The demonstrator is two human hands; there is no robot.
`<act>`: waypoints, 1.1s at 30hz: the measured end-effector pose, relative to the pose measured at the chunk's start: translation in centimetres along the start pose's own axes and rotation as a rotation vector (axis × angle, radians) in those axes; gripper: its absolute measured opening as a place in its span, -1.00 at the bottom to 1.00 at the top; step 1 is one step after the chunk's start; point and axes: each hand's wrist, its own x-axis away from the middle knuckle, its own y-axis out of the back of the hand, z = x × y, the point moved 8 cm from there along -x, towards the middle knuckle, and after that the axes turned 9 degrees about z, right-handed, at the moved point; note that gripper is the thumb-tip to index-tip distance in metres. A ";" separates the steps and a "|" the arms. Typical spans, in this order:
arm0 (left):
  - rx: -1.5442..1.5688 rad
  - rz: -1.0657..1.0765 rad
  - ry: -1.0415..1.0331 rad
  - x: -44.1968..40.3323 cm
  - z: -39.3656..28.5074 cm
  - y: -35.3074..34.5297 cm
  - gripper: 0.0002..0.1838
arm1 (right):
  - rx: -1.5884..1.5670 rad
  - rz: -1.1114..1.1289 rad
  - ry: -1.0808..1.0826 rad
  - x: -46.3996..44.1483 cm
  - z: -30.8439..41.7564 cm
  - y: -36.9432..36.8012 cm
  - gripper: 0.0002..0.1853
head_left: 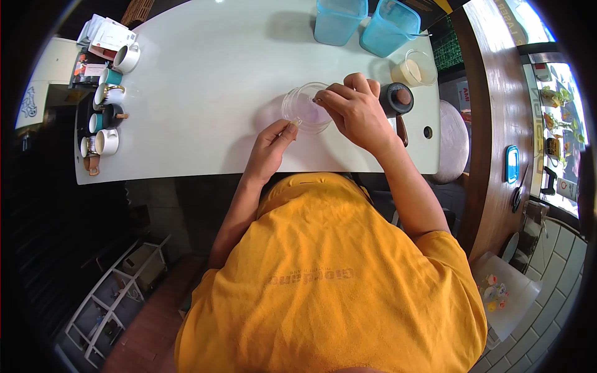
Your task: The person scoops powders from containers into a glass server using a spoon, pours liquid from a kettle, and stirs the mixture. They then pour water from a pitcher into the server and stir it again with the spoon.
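Note:
A clear glass vessel (306,107) with a faint purple tint inside is on the white table in front of me. My left hand (272,146) has thumb and fingers pinched on the small clear handle at its near left side. Over the vessel's right rim hangs my right hand (357,112), fingers closed in a pinch; something small and dark shows at the fingertips, too small to name. Just right of that hand stand a dark round container with a brown knob (398,99) and a brown handle (402,132).
Two blue plastic containers (341,22) stand at the back right, near a clear cup of pale contents (413,68). Several cups (107,142) and some papers (112,34) line the left edge. A round stool (453,143) is beside the table's right edge.

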 end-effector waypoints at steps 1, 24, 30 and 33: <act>-0.005 -0.012 -0.002 0.0 0.0 0.0 -0.72 | -0.023 0.033 -0.014 0.0 0.0 0.0 -0.84; 0.044 0.007 0.014 -0.1 -0.2 0.5 -0.74 | -0.050 -0.010 -0.034 -1.2 1.0 0.9 -0.82; 0.005 -0.021 0.025 0.2 -1.0 0.9 -0.72 | -0.196 0.078 0.026 -1.1 1.4 0.7 -0.84; -0.010 -0.035 0.008 0.1 -0.4 1.1 -0.73 | -0.135 0.117 0.022 -1.1 1.1 0.7 -0.85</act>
